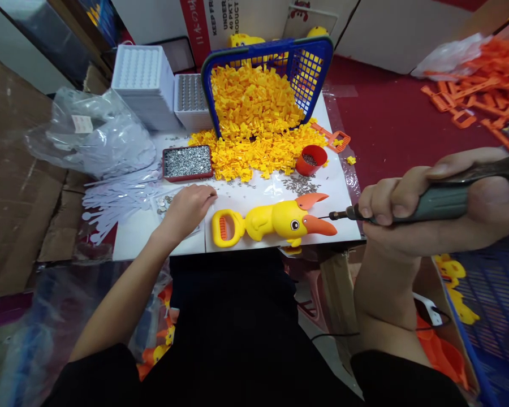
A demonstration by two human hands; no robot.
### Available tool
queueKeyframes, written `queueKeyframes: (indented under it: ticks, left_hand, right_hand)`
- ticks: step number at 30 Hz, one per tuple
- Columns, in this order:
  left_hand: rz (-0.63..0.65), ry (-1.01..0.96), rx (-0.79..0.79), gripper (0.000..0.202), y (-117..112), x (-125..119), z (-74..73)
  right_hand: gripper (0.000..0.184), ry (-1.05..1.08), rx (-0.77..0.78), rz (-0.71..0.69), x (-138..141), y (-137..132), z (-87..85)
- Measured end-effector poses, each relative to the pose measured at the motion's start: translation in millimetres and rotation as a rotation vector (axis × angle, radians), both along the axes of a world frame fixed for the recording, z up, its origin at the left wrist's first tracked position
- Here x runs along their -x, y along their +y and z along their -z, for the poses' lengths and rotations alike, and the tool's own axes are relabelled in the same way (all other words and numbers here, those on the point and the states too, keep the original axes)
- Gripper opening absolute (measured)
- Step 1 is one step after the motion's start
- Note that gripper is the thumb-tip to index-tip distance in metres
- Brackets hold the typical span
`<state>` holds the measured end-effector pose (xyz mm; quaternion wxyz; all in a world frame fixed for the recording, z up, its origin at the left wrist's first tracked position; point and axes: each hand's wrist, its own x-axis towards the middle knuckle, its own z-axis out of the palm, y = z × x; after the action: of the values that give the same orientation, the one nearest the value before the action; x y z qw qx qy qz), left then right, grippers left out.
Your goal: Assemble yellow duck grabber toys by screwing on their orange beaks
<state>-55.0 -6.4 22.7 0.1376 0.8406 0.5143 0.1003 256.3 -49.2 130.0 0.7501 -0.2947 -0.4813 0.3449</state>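
Holding a powered screwdriver (pixel 441 202) at the right of the frame in the head view, the person's right hand (pixel 407 186) has its grip closed around the dark green body. The thin bit (pixel 324 217) points left, its tip at the gap between orange beak halves (pixel 320 225); contact cannot be told. Yellow duck-headed toy (pixel 275 221) lies on its side at centre of frame, on the white surface (pixel 233 199) near its lower edge, ring handle (pixel 216 230) to the left, beak to the right. Left hand (pixel 190 204), left of centre, is near the ring handle, apart from it; fingers bent and drawn together, cannot tell whether pinching anything. Above toy: red cup (pixel 306 170) of small screws right of centre, loose screws (pixel 299 183) just beside it; dark red tray (pixel 189 178) of metal parts left of centre. Upper centre: tilted blue basket (pixel 305 110), yellow pieces (pixel 254 102) in it and heaped before its mouth.
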Motion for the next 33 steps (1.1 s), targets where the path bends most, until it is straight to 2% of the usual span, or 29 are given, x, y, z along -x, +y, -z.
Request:
queueKeyframes:
  ticks: [3, 7, 9, 12, 14, 16, 18, 21, 23, 26, 33]
  left_hand:
    - [-0.064, -0.116, -0.027, 0.02, -5, 5, -3.3]
    - [-0.148, -0.272, -0.059, 0.012, -10, 5, -4.3]
    - [-0.204, -0.374, -0.09, 0.007, -18, -1, -4.3]
    - [-0.267, -0.604, -0.092, 0.005, -42, -20, -6.6]
    - [-0.239, -0.742, -0.046, 0.005, -64, -42, -9.3]
    - [-0.149, -0.8, -0.055, 0.008, -83, -68, -11.5]
    - [-0.043, -0.824, -0.099, 0.009, -96, -94, -12.0]
    - [0.087, -0.846, -0.131, 0.009, -102, -123, -10.1]
    - [0.125, -0.868, -0.147, 0.012, -101, -131, -9.2]
    - [0.11, -0.909, -0.18, 0.017, -98, -134, -11.6]
    - [0.113, -0.897, -0.217, 0.013, -99, -135, -21.0]
  right_hand:
    - [0.025, -0.008, 0.016, 0.037, 2, 0, -1.6]
    - [0.018, 0.001, 0.081, 0.074, 6, -2, -3.8]
    - [0.015, 0.022, 0.078, 0.048, 6, -2, -3.2]
    - [0.014, 0.04, 0.052, -0.019, 5, 1, -1.5]
    - [0.015, 0.022, 0.035, -0.09, 5, 1, -1.7]
    - [0.018, -0.014, 0.029, -0.172, 7, -3, -4.2]
    - [0.022, -0.051, 0.112, -0.211, 10, -11, -8.4]
    - [0.024, -0.123, 0.27, -0.267, 12, -26, -13.4]
    - [0.02, -0.155, 0.266, -0.353, 9, -35, -13.6]
    - [0.015, -0.182, 0.215, -0.453, 0, -44, -10.9]
    - [0.021, -0.221, 0.323, -0.439, -10, -48, -11.0]
